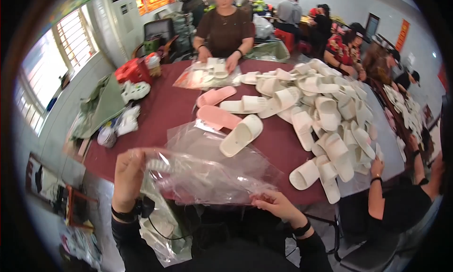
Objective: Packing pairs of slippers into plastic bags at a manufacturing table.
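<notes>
While left hand [128, 174] and right hand [279, 207], both closed, pinch a clear bag [210, 177], white slippers [328, 115] crowd the maroon surface [163, 100], pink slippers [217, 117] nearer centre!

We've got a thin, crinkled, glossy clear plastic bag [203, 175] in our grip. More shiny film [250, 161] just beyond it. White slippers [328, 114] right of our grip: matt, foam or plastic, we can't tell which. Pink slippers [216, 117] beyond our grip: also matt. Tabletop [170, 100] beneath: smooth, matt.
</notes>
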### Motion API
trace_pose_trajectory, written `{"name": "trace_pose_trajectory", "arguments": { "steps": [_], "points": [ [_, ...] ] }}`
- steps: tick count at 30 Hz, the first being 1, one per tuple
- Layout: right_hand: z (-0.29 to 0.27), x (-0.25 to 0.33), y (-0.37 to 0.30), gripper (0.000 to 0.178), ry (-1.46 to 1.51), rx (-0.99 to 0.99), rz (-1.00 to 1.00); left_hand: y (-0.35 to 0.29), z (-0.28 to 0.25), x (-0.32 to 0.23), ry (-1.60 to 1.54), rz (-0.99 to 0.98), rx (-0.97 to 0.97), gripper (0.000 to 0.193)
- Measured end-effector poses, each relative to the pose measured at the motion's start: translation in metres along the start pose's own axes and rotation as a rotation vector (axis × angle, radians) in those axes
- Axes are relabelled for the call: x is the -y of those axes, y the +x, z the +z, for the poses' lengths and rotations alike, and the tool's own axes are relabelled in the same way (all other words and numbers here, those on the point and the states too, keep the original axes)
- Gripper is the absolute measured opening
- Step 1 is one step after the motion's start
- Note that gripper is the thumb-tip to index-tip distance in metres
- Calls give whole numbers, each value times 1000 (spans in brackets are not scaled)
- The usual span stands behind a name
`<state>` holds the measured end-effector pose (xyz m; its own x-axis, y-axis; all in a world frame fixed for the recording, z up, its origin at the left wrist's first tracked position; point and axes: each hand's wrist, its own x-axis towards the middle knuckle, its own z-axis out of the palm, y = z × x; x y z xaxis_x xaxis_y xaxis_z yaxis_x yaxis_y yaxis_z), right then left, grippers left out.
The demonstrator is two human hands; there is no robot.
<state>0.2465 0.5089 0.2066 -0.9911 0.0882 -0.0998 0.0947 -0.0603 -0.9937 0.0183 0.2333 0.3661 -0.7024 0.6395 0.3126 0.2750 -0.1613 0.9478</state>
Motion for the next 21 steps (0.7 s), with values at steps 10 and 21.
{"name": "trace_pose_trajectory", "arguments": {
  "steps": [10,21],
  "points": [
    [58,-50,45,23,-357,-91,-142,-24,-93,-35,34,-137,-399,42],
    [49,-51,44,23,-391,-107,-189,-117,-173,-81,313,-655,-142,30]
  ]
}}
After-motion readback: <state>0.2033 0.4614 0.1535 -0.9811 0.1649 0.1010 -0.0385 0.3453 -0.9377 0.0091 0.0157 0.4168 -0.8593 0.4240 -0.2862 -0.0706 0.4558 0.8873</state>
